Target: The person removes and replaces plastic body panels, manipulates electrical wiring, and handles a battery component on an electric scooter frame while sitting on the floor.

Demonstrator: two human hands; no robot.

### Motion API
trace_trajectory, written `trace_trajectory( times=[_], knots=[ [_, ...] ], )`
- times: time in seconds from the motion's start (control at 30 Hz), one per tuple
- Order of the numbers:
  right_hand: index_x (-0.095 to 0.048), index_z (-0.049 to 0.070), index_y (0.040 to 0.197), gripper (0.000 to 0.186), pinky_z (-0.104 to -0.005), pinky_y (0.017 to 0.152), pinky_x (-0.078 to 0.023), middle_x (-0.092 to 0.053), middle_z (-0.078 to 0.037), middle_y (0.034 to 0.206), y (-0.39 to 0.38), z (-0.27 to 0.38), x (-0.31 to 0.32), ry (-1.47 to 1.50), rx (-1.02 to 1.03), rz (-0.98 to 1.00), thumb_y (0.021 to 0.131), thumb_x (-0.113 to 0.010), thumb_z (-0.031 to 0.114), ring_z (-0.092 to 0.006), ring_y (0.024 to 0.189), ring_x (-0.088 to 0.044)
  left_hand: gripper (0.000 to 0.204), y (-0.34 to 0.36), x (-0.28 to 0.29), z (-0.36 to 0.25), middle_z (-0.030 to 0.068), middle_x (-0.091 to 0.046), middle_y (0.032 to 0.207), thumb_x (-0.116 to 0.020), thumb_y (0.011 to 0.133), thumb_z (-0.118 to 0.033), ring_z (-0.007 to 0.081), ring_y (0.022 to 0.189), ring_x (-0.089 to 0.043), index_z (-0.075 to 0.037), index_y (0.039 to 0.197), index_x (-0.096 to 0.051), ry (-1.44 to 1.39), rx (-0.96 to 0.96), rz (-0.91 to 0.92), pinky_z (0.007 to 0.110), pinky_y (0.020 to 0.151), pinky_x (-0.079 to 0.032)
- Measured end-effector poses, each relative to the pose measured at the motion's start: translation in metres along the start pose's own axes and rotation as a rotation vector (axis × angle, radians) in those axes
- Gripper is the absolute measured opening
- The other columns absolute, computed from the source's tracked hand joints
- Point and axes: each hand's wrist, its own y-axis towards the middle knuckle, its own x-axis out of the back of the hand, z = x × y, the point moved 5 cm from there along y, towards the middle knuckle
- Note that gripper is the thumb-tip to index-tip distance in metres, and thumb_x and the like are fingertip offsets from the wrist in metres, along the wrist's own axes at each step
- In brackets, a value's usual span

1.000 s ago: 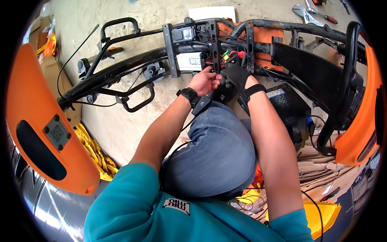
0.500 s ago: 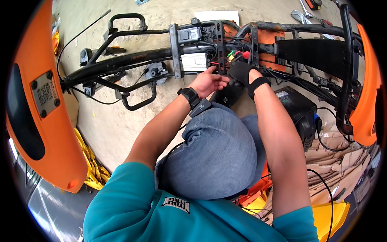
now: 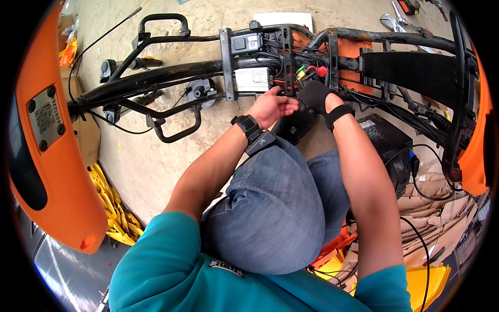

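A black tubular vehicle frame (image 3: 156,77) lies across the upper view, with a silver controller box (image 3: 251,79), a red connector (image 3: 320,70) and a yellow-green connector (image 3: 301,73) among wires at its middle. Just below the box, my bare left hand (image 3: 273,108) is palm up, fingers loosely bent and slightly apart, with nothing visible in it. Beside it at the wires, my black-gloved right hand (image 3: 314,96) has its fingers curled; what they hold is hidden. A black shoe (image 3: 296,126) is beneath both hands.
Orange body panels (image 3: 62,184) curve along both sides. A black box with cables (image 3: 390,145) stands right of my knee, near flattened cardboard (image 3: 436,223). Yellow parts (image 3: 112,210) lie at lower left. An adjustable wrench (image 3: 390,22) and other tools lie at upper right.
The view has shifted slightly, so the frame and both hands appear a little further right. Relative to the wires, both hands stay nearly in place, with only slight finger movement.
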Motion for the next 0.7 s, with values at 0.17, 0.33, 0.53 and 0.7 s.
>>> trace_trajectory(
  times=[0.17, 0.33, 0.53, 0.7],
  knots=[
    [-0.070, 0.005, 0.089, 0.023, -0.0380, 0.073, -0.052, -0.068, -0.015, 0.095, 0.005, 0.009, 0.006, -0.197, -0.020, 0.019, 0.080, -0.054, 0.019, -0.0307, 0.086, -0.066, 0.032, -0.012, -0.003, -0.003, 0.0119, -0.063, 0.093, -0.039, 0.096, -0.005, 0.0187, 0.082, -0.063, -0.006, 0.128, -0.040, 0.032, -0.026, -0.004, 0.029, 0.074, -0.051],
    [-0.070, 0.004, 0.082, 0.018, -0.0343, 0.058, -0.052, -0.068, -0.012, 0.076, -0.005, -0.001, 0.002, 0.650, -0.265, 0.017, 0.081, -0.058, 0.017, -0.0239, 0.066, -0.066, 0.027, -0.024, -0.002, -0.009, 0.0075, -0.062, 0.084, -0.046, 0.095, -0.008, 0.0137, 0.074, -0.061, -0.009, 0.122, -0.046, 0.069, -0.030, -0.086, 0.025, 0.067, -0.048],
    [-0.065, 0.003, 0.080, 0.019, -0.0323, 0.049, -0.048, -0.067, -0.012, 0.070, -0.015, 0.003, 0.019, 0.768, -0.099, -0.166, 0.083, -0.056, 0.019, -0.0192, 0.054, -0.061, 0.009, -0.014, 0.010, -0.012, -0.0058, -0.044, 0.061, -0.055, 0.092, -0.014, 0.0056, 0.046, -0.033, -0.006, 0.093, -0.061, 0.156, -0.049, -0.293, 0.022, 0.041, -0.025],
    [-0.063, 0.003, 0.095, 0.022, -0.0389, 0.071, -0.052, -0.068, -0.017, 0.091, -0.018, 0.029, 0.013, 0.571, 0.001, -0.296, 0.082, -0.055, 0.019, -0.0305, 0.081, -0.066, 0.013, -0.008, 0.006, -0.015, -0.0066, -0.043, 0.058, -0.061, 0.088, -0.013, 0.0052, 0.043, -0.029, -0.001, 0.086, -0.065, 0.286, -0.156, -0.517, 0.024, 0.039, -0.021]
  ],
)
